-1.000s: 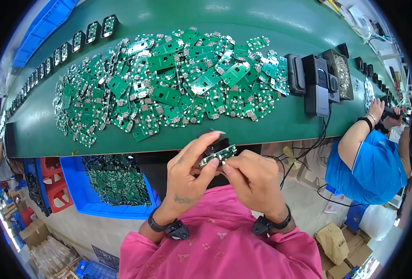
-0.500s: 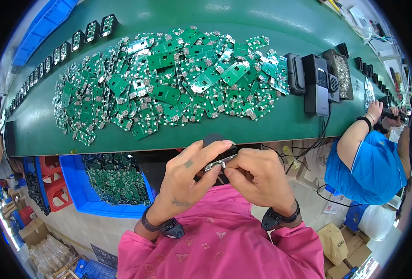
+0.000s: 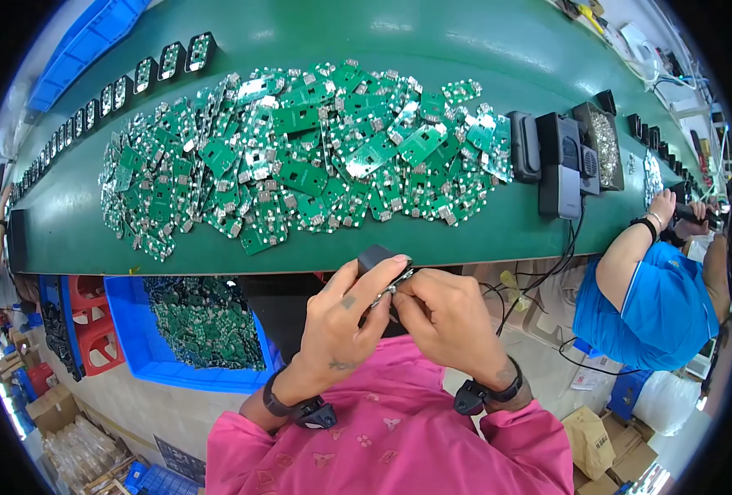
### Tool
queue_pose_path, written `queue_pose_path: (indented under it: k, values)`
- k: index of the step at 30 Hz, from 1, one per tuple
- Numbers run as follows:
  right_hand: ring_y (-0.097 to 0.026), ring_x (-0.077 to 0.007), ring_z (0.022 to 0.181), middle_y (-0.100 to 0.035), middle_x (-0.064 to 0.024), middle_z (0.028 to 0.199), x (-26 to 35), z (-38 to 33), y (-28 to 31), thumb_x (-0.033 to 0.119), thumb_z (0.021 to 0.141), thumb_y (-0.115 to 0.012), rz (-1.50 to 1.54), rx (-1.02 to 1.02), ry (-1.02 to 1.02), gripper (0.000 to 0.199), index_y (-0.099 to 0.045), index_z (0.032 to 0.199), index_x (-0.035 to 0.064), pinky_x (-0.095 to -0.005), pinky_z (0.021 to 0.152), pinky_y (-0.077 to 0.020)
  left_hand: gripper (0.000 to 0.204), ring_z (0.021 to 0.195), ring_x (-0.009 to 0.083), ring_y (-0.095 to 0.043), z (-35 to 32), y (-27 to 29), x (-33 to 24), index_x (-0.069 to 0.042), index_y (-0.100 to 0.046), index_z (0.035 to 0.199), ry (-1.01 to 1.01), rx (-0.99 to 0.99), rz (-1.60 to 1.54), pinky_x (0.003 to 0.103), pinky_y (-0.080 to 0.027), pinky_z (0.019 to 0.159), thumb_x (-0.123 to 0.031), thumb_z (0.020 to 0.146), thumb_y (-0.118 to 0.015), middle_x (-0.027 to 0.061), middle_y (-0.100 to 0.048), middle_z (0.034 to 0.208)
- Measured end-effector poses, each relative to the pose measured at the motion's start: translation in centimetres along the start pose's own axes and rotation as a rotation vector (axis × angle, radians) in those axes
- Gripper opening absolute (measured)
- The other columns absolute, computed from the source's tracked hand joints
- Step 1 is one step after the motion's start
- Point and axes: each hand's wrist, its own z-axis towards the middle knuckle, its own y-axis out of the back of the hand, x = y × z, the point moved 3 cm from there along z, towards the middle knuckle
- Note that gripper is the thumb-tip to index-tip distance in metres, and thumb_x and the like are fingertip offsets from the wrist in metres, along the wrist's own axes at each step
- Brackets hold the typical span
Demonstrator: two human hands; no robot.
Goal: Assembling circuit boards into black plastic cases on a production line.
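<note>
Both hands (image 3: 345,318) closed around a partly hidden black case (image 3: 372,257), heaped circuit boards (image 3: 302,176) beyond, blue bin (image 3: 131,326) left.

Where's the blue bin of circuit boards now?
Head view, lower left: the blue bin is by the green table, between the red stool and your left hand.

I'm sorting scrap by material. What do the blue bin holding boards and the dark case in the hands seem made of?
Blue bin: probably moulded plastic; evenly coloured, smooth, slightly glossy walls.
Dark case: likely matte plastic, judging by its dull black surface; painted metal possible.
</note>
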Motion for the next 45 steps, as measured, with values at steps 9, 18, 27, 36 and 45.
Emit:
queue_pose_path:
  k: [9,18,27,36,45]
  values:
    - [-0.065,-0.0101,0.059,-0.068,-0.0085,0.074,-1.3,-0.7,-0.8,0.006,0.091,-0.066,0.212,-0.155,-0.303,0.012,-0.062,0.093,-0.0048,-0.0247,0.051,-0.0504,0.048,0.094,0.0128,-0.065,-0.3,-0.3,2.2,-0.001,-0.055,0.132,0.384,0.001,-0.569,0.026,-0.059,0.07,0.005,0.087,-0.067,0.0087,-0.062,0.118]
    - [-0.065,-0.008,0.063,-0.069,-0.0062,0.075,0.1,-0.6,-1.0,0.002,0.087,-0.07,0.446,-0.158,-0.096,0.007,-0.067,0.088,-0.004,-0.0234,0.053,-0.0501,0.063,0.101,0.0125,-0.061,-0.6,0.2,3.1,-0.002,-0.048,0.136,0.421,0.016,-0.602,0.026,-0.054,0.083,0.011,0.08,-0.072,0.0088,-0.059,0.118]
    - [-0.054,-0.0225,0.053,-0.053,-0.0114,0.065,-1.4,-0.6,0.7,0.01,0.093,-0.062,0.372,0.16,-0.066,0.025,-0.053,0.073,-0.0014,-0.0362,0.051,-0.0395,0.054,0.106,0.0131,-0.062,-0.2,0.7,1.8,-0.004,-0.056,0.132,0.35,0.096,-0.555,0.024,-0.057,0.076,0.01,0.081,-0.069,0.0079,-0.058,0.125]
    - [-0.058,-0.0183,0.054,-0.058,-0.0074,0.062,0.7,0.0,0.0,0.013,0.095,-0.061,0.173,0.119,-0.09,0.024,-0.06,0.076,-0.0012,-0.032,0.051,-0.0427,0.056,0.101,0.0362,-0.066,0.3,0.1,1.9,-0.008,-0.059,0.132,0.035,-0.038,-0.102,0.035,-0.055,0.08,0.013,0.08,-0.057,0.0208,-0.06,0.126]
    - [-0.054,-0.0151,0.052,-0.058,-0.007,0.061,0.5,0.1,-1.1,0.012,0.093,-0.063,0.164,-0.113,-0.153,0.023,-0.062,0.075,-0.0021,-0.0308,0.05,-0.0397,0.058,0.083,0.0178,-0.069,-0.4,0.4,2.0,-0.007,-0.053,0.138,0.266,-0.095,-0.196,0.029,-0.054,0.073,0.014,0.083,-0.053,0.0185,-0.065,0.114]
